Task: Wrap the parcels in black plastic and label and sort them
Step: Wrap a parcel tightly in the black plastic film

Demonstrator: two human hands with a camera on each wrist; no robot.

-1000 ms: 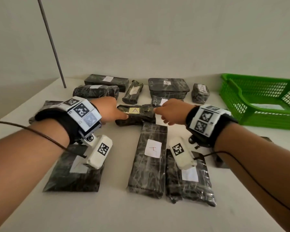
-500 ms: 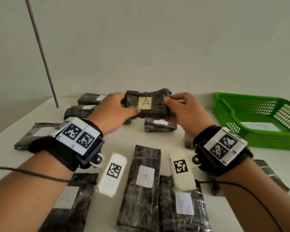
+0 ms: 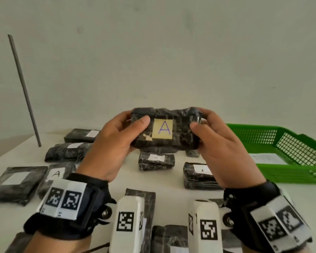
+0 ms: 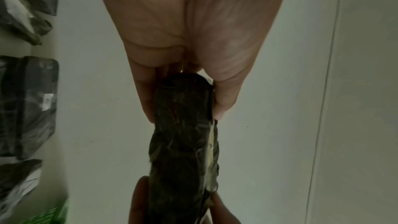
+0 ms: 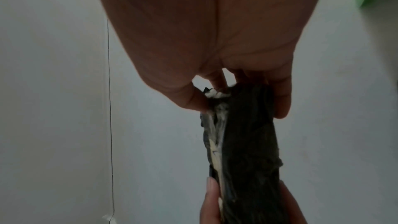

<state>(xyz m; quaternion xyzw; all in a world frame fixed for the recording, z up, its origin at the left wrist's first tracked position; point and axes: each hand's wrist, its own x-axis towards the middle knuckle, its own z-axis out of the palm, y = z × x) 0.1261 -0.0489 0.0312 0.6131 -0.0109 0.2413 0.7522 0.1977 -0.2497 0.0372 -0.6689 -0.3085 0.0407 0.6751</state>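
Observation:
Both hands hold a black-wrapped parcel (image 3: 173, 141) up above the table, its yellow label (image 3: 162, 129) marked "A" facing me. My left hand (image 3: 117, 139) grips the parcel's left end, thumb on the front and fingers behind. My right hand (image 3: 213, 141) grips the right end the same way. In the left wrist view the parcel (image 4: 183, 142) runs away from my left hand (image 4: 183, 105) edge-on, with the other hand at its far end. The right wrist view shows the parcel (image 5: 245, 151) pinched by my right hand (image 5: 241, 101).
Several wrapped, labelled parcels lie on the white table (image 3: 171, 183), among them one (image 3: 156, 160) below the lifted parcel and one (image 3: 199, 176) near the green basket (image 3: 285, 154) at the right. A grey rod (image 3: 24, 90) leans at the far left.
Both hands took the "A" parcel from the table, lifted it and brought it closer to me, tilting the label toward my view.

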